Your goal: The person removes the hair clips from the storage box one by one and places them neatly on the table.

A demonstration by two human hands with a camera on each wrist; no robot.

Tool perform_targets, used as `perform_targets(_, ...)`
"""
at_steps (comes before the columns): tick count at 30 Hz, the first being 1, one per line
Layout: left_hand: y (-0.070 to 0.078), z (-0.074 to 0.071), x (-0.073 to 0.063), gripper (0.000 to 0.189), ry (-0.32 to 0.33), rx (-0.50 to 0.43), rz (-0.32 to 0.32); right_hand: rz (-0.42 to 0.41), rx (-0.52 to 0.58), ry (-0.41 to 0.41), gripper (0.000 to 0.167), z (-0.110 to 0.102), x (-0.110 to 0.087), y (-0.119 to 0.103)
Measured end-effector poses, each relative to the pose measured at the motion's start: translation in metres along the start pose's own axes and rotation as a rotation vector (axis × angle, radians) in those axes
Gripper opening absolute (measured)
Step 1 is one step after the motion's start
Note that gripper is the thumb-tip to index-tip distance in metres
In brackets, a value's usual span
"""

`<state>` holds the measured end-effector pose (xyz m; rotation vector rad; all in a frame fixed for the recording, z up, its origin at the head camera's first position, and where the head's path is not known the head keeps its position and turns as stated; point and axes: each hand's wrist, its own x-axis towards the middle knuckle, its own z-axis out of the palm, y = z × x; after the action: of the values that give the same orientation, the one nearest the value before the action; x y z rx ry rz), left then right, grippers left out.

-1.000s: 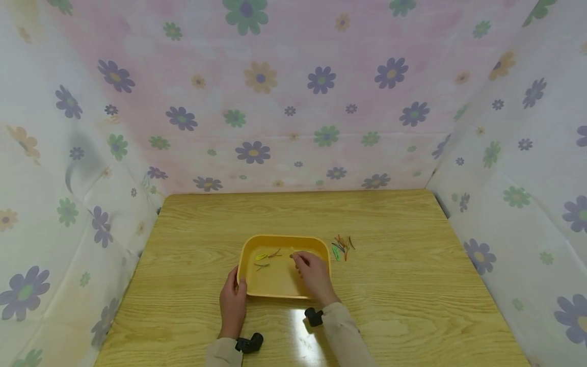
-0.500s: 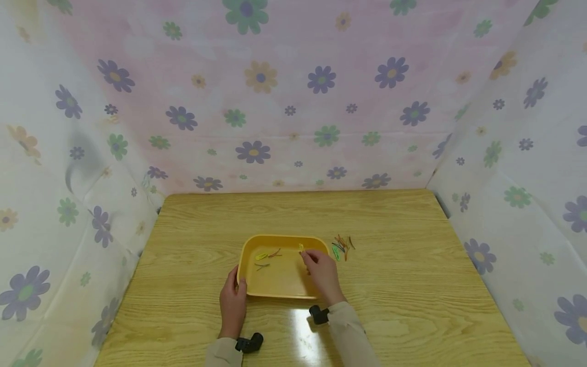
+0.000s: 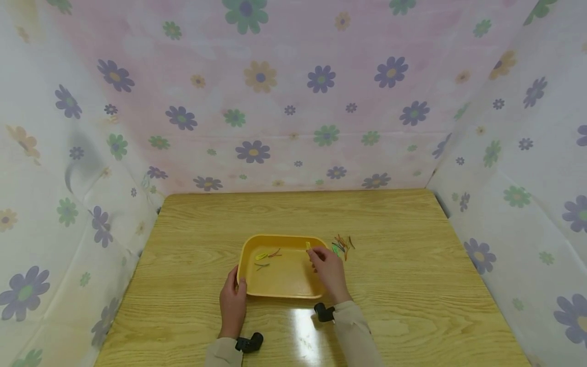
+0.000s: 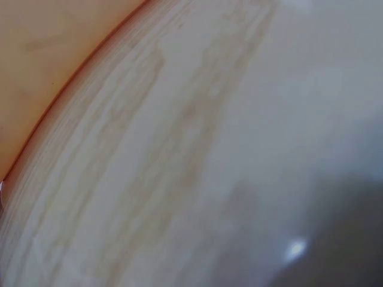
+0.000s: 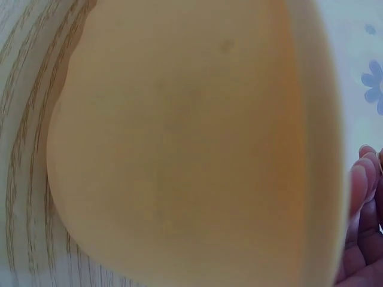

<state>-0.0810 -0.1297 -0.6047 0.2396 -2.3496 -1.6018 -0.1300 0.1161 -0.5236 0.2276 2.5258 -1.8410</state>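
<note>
A yellow tray (image 3: 279, 291) sits on the wooden table. My left hand (image 3: 233, 306) grips its left rim, thumb over the edge and fingers along the outer wall. Over the tray's right side, my right hand (image 3: 329, 272) pinches a small yellow hair clip (image 3: 308, 245) between thumb and fingertips. Inside the tray lie a yellow-green hair clip (image 3: 261, 257), a thin reddish clip (image 3: 275, 253) and a thin dark-green one (image 3: 262, 265). The right wrist view has the tray filling most of it, with some fingers (image 5: 365, 185) at the right edge.
Right of the tray lies a small pile of thin orange and dark clips (image 3: 341, 241). A green clip (image 3: 336, 251) there is partly hidden by my right hand. The wooden table (image 3: 412, 275) meets flower-patterned cloth (image 3: 293, 102) at the back and sides.
My right hand has moved to the right across the tray, the yellow hair clip between its fingertips coming into clearer view. The left hand and the tray stay where they were.
</note>
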Motion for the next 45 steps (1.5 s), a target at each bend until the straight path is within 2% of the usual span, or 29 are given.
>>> perform_targets(8, -0.001, 0.001, 0.0, 0.037, 0.009, -0.003, 0.002, 0.021, 0.068, 0.038, 0.024, -0.004, 0.003, 0.005)
perform_targets(15, -0.003, 0.001, 0.001, 0.037, 0.007, 0.008, 0.014, 0.003, 0.136, 0.057, 0.026, -0.01, 0.004, 0.008)
perform_targets(19, -0.003, 0.001, 0.001, 0.037, 0.013, 0.006, 0.022, 0.014, 0.125, 0.06, 0.029, -0.015, 0.004, 0.01)
perform_targets(33, -0.003, 0.001, 0.0, 0.036, 0.009, -0.005, 0.019, 0.075, 0.119, 0.099, 0.024, -0.029, 0.007, 0.017)
perform_targets(45, -0.002, 0.0, 0.001, 0.036, 0.014, -0.005, 0.032, 0.078, 0.126, 0.132, 0.022, -0.035, 0.009, 0.031)
